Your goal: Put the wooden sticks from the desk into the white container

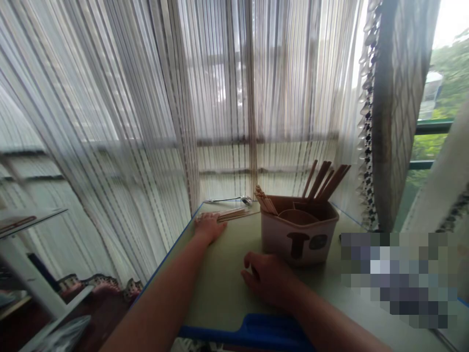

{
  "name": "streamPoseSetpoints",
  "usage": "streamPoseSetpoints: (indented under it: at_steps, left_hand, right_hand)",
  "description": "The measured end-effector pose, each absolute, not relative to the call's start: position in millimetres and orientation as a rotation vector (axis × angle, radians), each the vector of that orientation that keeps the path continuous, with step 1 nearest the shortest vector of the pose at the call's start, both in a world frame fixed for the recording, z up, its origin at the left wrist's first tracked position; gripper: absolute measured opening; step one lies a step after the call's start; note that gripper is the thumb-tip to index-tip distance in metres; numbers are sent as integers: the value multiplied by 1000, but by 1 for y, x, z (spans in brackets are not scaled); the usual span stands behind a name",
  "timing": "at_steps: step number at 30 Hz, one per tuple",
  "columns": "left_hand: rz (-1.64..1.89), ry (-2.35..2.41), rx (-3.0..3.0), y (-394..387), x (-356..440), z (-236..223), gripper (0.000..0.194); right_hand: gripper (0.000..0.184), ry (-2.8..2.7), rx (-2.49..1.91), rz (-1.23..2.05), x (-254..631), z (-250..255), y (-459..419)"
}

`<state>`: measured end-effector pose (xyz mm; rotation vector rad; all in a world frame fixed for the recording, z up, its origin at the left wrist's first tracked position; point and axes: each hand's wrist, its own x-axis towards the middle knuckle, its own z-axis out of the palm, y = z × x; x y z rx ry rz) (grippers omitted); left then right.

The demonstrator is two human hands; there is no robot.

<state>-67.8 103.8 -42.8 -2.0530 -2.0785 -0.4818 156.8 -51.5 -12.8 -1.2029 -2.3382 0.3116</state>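
My left hand [209, 227] reaches to the far left corner of the green table [220, 283] and lies flat, fingers out, touching the near ends of a bundle of light wooden chopsticks [234, 214]. My right hand [269, 279] rests on the table just in front of a pale utensil holder [297, 237], its fingers curled under; whether anything is in them is hidden. The holder has dark chopsticks [325, 182] in its back section and light ones [266, 200] at its left.
A metal spoon [230, 199] lies at the table's far edge. Striped sheer curtains [146, 122] hang close behind and left of the table. A blue plastic edge [264, 330] sits at the near side. A shelf [29, 220] stands at the left.
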Motion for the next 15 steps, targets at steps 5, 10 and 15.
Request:
streamPoseSetpoints:
  at_steps: [5, 10, 15]
  left_hand:
    - [-514, -2070, -2108, 93, -66, -36, 49]
    - [-550, -2054, -2128, 84, -65, -29, 46]
    - [-637, -2004, -2106, 79, -65, -27, 43]
  right_hand:
    - [16, -2251, -1198, 340, 158, -17, -44]
    - [15, -2231, -1192, 377, 159, -17, -41]
    - [17, -2239, -1181, 371, 159, -18, -41]
